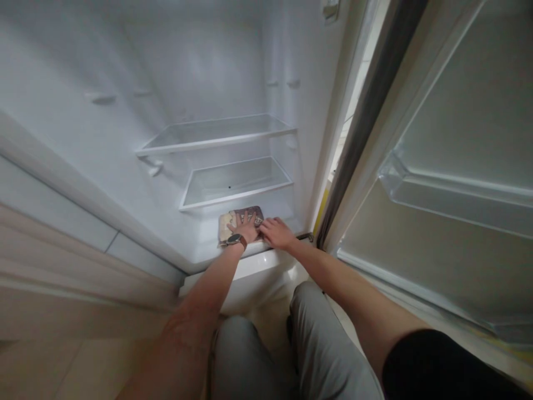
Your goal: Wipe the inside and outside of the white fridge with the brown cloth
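Note:
A flat brown-and-cream printed packet point(227, 221) lies on the white floor of the refrigerator, under the lowest shelf; its exact contents cannot be made out. My left hand point(246, 226), with a watch on its wrist, rests palm down on top of it, fingers spread. At the packet's right edge is my right hand point(276, 232), its fingers bent and close together, seeming to grip that edge. The fingertips of the right hand are partly hidden, and both hands cover part of the packet.
Above the packet are two glass shelves, the upper shelf point(216, 133) and the lower shelf point(237, 180). The refrigerator door point(458, 250) stands open at the right, with a clear door bin point(458, 191). My knees point(316, 316) are just before the refrigerator's front edge.

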The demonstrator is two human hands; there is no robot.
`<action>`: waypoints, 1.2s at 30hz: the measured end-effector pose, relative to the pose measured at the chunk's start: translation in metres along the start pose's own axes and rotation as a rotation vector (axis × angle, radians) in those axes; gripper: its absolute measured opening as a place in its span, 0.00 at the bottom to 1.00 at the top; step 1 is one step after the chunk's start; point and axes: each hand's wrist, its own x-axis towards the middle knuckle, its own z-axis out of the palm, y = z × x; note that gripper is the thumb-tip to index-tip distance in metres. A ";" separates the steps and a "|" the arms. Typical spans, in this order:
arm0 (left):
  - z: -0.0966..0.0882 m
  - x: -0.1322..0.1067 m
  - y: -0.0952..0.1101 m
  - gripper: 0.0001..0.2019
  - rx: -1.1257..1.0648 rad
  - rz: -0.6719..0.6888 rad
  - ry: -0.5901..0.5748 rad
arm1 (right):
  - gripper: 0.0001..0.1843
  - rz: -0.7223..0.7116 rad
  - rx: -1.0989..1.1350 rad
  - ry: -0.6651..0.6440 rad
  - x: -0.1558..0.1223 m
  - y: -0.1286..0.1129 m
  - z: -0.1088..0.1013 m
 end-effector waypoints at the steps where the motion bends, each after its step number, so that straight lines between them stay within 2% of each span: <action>1: -0.001 -0.001 0.001 0.32 0.005 0.000 -0.005 | 0.19 -0.161 0.024 -0.051 -0.003 -0.006 0.001; 3: -0.004 -0.003 0.002 0.28 0.008 0.006 -0.013 | 0.19 -0.423 0.087 -0.145 -0.009 -0.019 0.006; 4: -0.006 -0.004 0.003 0.26 0.009 0.011 -0.015 | 0.20 -0.508 0.113 -0.173 -0.010 -0.026 0.009; 7: -0.009 -0.004 0.005 0.22 0.020 0.028 -0.021 | 0.23 -0.630 0.169 -0.189 -0.007 -0.050 0.023; 9: -0.009 -0.003 0.003 0.20 0.033 0.039 -0.029 | 0.23 -0.619 0.179 -0.195 0.001 -0.063 0.032; 12: -0.005 0.002 -0.003 0.19 0.057 0.044 -0.050 | 0.17 -0.526 0.126 -0.200 0.017 -0.071 0.046; 17: 0.005 0.022 -0.009 0.21 0.078 0.034 -0.096 | 0.17 -0.570 0.130 -0.067 0.029 -0.066 0.063; 19: 0.007 0.032 -0.008 0.25 0.079 0.028 -0.106 | 0.18 -0.560 0.111 -0.057 0.029 -0.064 0.064; 22: 0.010 0.047 -0.007 0.32 0.087 0.016 -0.108 | 0.18 -0.567 0.070 -0.111 0.034 -0.062 0.065; 27: 0.013 0.064 -0.011 0.43 0.117 0.002 -0.100 | 0.21 -0.720 0.129 -0.258 0.058 -0.052 0.067; 31: 0.014 0.075 -0.015 0.43 0.090 0.034 -0.058 | 0.25 -0.765 0.138 -0.373 0.075 -0.043 0.060; 36: 0.012 0.089 -0.012 0.44 -0.017 0.000 0.036 | 0.25 -0.720 0.077 -0.410 0.081 -0.041 0.051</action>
